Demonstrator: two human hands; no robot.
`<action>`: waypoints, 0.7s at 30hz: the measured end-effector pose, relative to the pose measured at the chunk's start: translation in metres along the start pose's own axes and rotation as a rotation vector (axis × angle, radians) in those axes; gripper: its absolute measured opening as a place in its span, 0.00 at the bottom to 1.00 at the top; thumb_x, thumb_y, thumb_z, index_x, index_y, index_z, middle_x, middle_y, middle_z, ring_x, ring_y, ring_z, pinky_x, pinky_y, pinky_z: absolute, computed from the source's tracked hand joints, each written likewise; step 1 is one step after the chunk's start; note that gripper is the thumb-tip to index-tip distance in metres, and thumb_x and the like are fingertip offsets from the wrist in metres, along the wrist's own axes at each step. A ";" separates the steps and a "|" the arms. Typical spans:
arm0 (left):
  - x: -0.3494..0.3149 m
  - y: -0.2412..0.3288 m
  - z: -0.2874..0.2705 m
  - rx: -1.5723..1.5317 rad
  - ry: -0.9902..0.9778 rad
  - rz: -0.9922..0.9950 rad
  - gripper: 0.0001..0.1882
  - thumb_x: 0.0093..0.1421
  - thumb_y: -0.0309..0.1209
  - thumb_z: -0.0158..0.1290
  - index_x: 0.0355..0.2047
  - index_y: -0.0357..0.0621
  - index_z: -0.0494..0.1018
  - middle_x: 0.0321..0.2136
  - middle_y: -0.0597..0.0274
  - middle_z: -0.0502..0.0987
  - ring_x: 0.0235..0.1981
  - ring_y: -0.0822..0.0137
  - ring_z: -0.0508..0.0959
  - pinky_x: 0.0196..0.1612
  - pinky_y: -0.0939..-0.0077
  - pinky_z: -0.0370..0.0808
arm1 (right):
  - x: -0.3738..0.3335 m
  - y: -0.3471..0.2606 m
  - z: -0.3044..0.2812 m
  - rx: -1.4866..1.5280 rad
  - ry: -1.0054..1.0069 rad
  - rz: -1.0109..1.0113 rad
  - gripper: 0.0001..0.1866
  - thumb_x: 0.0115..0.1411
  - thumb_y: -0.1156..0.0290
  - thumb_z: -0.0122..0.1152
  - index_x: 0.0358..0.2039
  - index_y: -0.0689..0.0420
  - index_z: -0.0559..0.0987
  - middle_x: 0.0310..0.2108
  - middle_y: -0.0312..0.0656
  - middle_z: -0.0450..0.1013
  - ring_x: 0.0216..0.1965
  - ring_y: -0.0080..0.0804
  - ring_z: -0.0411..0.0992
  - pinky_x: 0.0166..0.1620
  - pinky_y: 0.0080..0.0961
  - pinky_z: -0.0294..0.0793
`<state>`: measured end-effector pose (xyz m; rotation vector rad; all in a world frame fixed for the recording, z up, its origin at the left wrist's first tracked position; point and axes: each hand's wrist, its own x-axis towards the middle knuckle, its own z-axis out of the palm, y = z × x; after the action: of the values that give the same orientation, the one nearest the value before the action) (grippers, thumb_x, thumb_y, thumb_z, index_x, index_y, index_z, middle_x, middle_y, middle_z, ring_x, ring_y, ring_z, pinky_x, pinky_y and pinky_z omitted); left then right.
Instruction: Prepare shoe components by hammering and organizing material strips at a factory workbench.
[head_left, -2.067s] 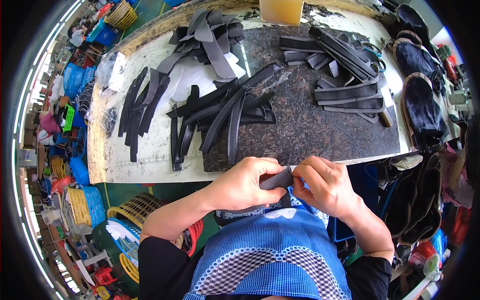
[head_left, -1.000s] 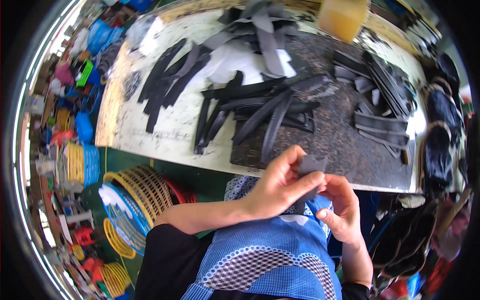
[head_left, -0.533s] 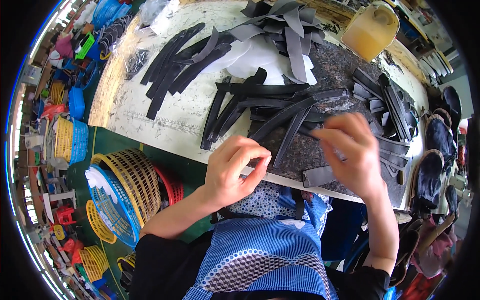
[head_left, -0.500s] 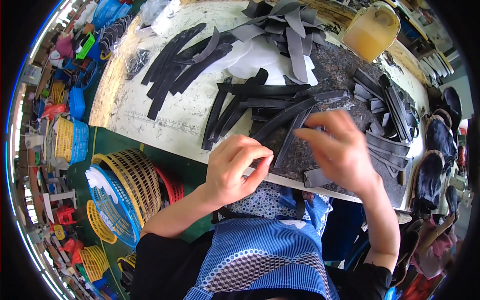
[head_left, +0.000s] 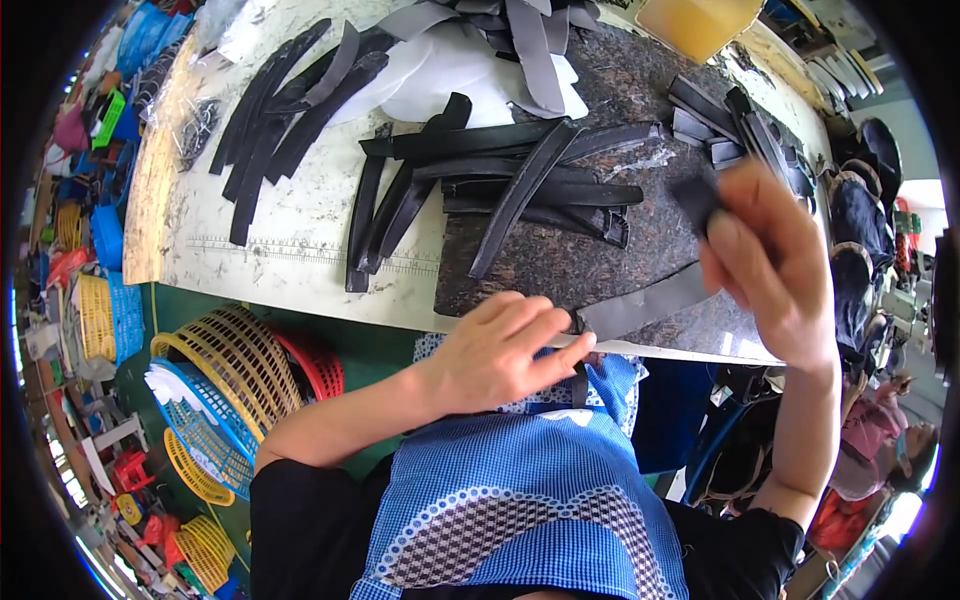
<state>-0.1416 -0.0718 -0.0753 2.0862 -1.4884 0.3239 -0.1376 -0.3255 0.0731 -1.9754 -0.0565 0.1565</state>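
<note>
My left hand [head_left: 510, 350] is at the table's near edge, fingers apart, beside the left end of a flat grey strip [head_left: 645, 300]. Whether its fingertips touch that strip I cannot tell. Off to the right, above the table, my blurred right hand [head_left: 770, 255] grips a small dark piece [head_left: 694, 203] between thumb and fingers. Beyond my left hand lies a crossed pile of black strips [head_left: 540, 185], one of them slanting over the top. Another bundle of black strips [head_left: 290, 110] lies at the left of the table.
Grey cut pieces [head_left: 535, 50] lie over white sheets [head_left: 450, 80] at the back. A yellowish container [head_left: 700, 25] stands at the far right; more dark strips [head_left: 735, 120] lie below it. Plastic baskets [head_left: 230, 370] stand left of the table. Dark shoe-like forms [head_left: 855, 270] line the right.
My left hand has moved right to the grey strip's end, its pinch opened. My right hand has moved right, and a dark piece now shows in it. The view has shifted.
</note>
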 end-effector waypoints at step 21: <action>-0.016 -0.016 0.004 -0.046 0.084 0.034 0.15 0.55 0.35 0.64 0.44 0.59 0.84 0.44 0.71 0.78 0.50 0.70 0.74 0.53 0.73 0.72 | 0.021 0.057 0.024 -0.137 -0.588 0.595 0.12 0.60 0.66 0.66 0.29 0.64 0.85 0.22 0.40 0.79 0.22 0.22 0.77 0.27 0.18 0.74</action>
<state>-0.1329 -0.0580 -0.0913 1.9888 -1.4693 0.3822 -0.1220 -0.3241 0.0098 -1.9675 0.1463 1.1406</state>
